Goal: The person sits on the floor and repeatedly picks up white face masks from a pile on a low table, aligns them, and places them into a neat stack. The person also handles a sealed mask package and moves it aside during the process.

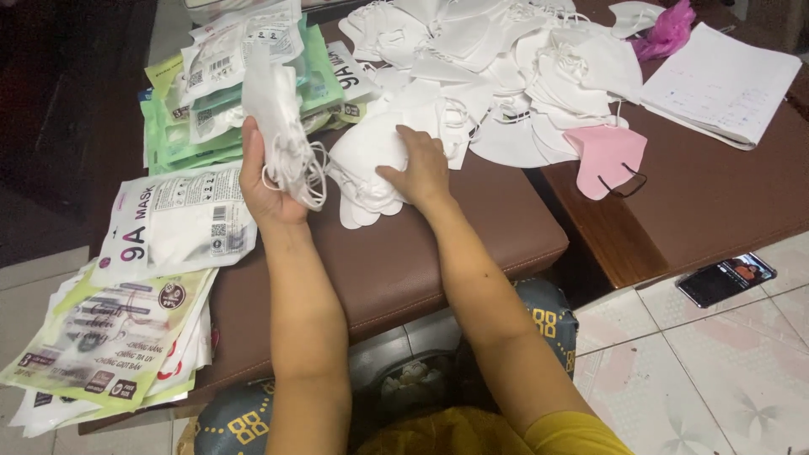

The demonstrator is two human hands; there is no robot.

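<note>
My left hand (263, 181) holds a bunch of white folded face masks (282, 126) upright, their ear loops dangling by my palm. My right hand (419, 168) rests flat on a small stack of white masks (362, 164) lying on the brown padded bench (396, 253). Beyond both hands spreads a big loose heap of white masks (497, 67). A single pink mask (605, 156) with black loops lies at the heap's right edge, on the wooden table (716, 194).
Green and white mask packets (219, 93) are piled at the left, with more flat packets (126, 329) at the bench's near-left corner. A paper pad (720, 84), a pink plastic scrap (670, 29) and a phone (725, 280) on the tiled floor lie to the right.
</note>
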